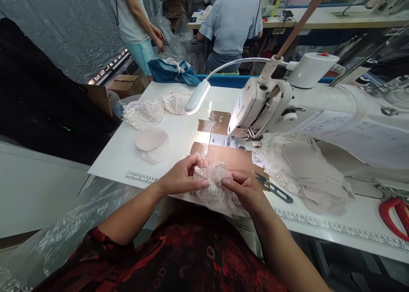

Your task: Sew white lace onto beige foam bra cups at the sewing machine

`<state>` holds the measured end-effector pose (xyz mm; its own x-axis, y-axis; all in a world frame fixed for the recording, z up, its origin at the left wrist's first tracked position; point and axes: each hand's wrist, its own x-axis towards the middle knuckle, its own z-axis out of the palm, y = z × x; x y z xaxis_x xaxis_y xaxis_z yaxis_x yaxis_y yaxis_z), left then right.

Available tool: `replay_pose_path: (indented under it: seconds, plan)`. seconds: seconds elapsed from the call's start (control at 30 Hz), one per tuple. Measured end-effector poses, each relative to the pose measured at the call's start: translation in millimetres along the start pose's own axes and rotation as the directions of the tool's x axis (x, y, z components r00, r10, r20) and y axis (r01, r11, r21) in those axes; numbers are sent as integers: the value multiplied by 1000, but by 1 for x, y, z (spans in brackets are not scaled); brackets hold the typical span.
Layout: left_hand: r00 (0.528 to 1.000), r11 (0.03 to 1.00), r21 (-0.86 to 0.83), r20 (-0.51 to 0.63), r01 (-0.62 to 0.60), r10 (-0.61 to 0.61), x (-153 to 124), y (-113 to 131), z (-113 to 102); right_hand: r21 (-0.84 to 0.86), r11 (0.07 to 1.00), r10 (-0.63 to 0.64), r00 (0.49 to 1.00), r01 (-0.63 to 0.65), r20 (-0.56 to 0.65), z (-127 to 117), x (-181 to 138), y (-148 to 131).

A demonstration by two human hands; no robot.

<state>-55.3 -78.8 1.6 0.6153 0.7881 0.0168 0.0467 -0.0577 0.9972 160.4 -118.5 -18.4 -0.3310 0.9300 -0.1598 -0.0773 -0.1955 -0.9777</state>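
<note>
Both my hands hold a small pale lace piece [214, 185] at the near edge of the white sewing table [128, 156]. My left hand [182, 175] pinches its left side, fingers curled round it. My right hand [241, 185] grips the right side with the thumb on top. Thread snips [275, 189] lie on the table just right of my right hand. The white sewing machine [265, 104] stands behind, its needle area above a brown card [230, 153].
A heap of lace and beige fabric [306, 173] lies right of the needle. Lace cups [143, 112] and a beige pad [151, 139] sit at the far left. Red-handled scissors [396, 215] lie far right. A lamp [198, 97] hangs over the table. Other people work behind.
</note>
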Motion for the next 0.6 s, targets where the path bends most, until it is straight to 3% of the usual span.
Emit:
replay_pose_path:
  seconds: [0.17, 0.27, 0.37, 0.47, 0.53, 0.6]
  plan:
    - [967, 971, -43, -86, 236, -239, -7, -6, 1, 83, 997, -9, 1000, 11, -20, 2, -4, 5]
    - [935, 890, -335, -61, 311, -350, -10, -18, 1, 229, 970, -43, 989, 75, -141, 5, -6, 4]
    - [901, 701, -656, -71, 280, -427, -14, -26, 0, 283, 947, -91, 970, 154, -225, 7, -6, 4]
    - [913, 524, -812, 24, 256, -408, -16, -22, 9, 195, 948, -201, 948, 252, -248, 11, -5, 2]
    - [927, 502, -825, 68, 260, -369, -17, -15, 22, 36, 957, -274, 935, 289, -224, 16, -3, -1]
    - [935, 535, -812, 34, 232, -353, -15, -10, 39, -118, 952, -303, 932, 284, -200, 22, -1, -2]
